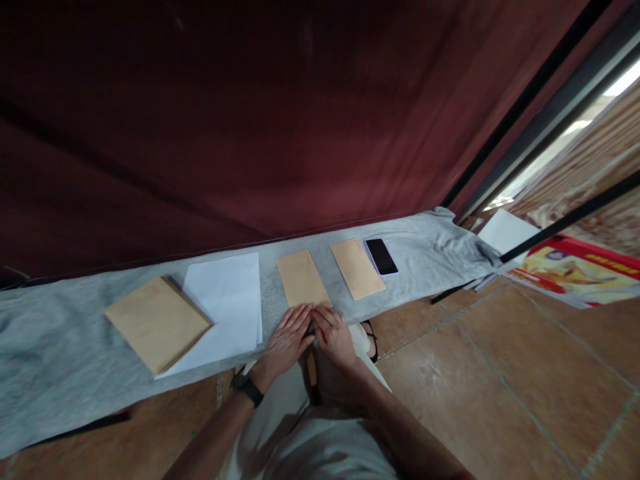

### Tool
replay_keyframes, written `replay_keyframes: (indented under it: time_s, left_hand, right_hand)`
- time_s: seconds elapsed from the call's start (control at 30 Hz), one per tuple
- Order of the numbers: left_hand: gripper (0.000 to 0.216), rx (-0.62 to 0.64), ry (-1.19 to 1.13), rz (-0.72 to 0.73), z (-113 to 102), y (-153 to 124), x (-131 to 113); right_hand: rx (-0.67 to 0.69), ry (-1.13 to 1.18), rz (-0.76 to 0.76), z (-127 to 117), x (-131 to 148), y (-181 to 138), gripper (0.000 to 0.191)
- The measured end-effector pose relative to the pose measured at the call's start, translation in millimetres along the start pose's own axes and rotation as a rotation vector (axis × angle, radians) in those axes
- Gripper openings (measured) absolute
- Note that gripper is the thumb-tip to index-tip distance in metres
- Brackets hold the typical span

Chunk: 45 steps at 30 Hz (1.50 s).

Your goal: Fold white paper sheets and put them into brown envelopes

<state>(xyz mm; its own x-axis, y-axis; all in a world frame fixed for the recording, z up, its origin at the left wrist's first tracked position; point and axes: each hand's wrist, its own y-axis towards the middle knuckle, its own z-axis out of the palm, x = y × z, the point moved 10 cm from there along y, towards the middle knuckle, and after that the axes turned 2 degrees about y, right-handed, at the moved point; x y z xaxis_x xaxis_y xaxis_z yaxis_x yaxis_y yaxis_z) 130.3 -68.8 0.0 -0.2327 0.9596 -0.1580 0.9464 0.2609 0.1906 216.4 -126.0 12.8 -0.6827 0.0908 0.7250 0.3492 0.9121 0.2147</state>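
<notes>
A brown paper envelope [300,277] lies on the grey cloth straight in front of me. My left hand [289,339] rests on its near end, fingers stretched out flat and pointing away. Beside it, my right hand [336,337] also lies over that near end, its fingers extended and slightly bent, almost touching the left. The part of the envelope beneath both hands is hidden. To the right is a second brown envelope [357,269], flat and untouched.
A black-screened phone [382,257] lies right of the envelopes. At left, a stack of brown envelopes [157,323] overlaps white paper sheets [227,293]. Grey cloth [430,247] covers the narrow surface, backed by a dark red curtain [280,133]. A colourful box [575,270] is at right.
</notes>
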Motion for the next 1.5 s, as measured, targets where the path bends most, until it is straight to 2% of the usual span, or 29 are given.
replay_keyframes:
  time_s: [0.17, 0.43, 0.57, 0.7, 0.83, 1.13, 1.33, 1.5]
  left_hand:
    - [0.061, -0.017, 0.004, -0.052, -4, -12, 0]
    - [0.061, -0.043, 0.028, -0.175, -13, -31, 1]
    - [0.062, -0.067, 0.029, -0.237, -12, -31, -2]
    - [0.058, -0.061, 0.012, -0.219, -4, -19, -17]
    - [0.054, -0.04, 0.022, -0.263, -1, -14, -22]
    - [0.052, -0.03, 0.027, -0.31, -13, -24, -18]
    - [0.048, 0.013, 0.073, -0.332, -16, -5, -19]
    - [0.048, 0.129, 0.146, -0.37, -16, 30, -16]
  right_hand:
    - [0.048, -0.101, -0.008, 7, -7, -4, 0.049]
    - [-0.012, -0.155, 0.072, -14, -28, -13, 0.047]
    - [-0.029, -0.142, 0.06, -15, -19, -6, 0.045]
    - [0.065, -0.076, -0.028, 3, 0, 5, 0.044]
    - [0.116, -0.079, -0.039, 10, 2, 8, 0.044]
    - [-0.016, -0.215, 0.002, -15, -27, -2, 0.044]
    - [-0.098, -0.245, 0.14, -19, -41, 10, 0.045]
    - [-0.187, -0.009, 0.206, -22, -51, 24, 0.042]
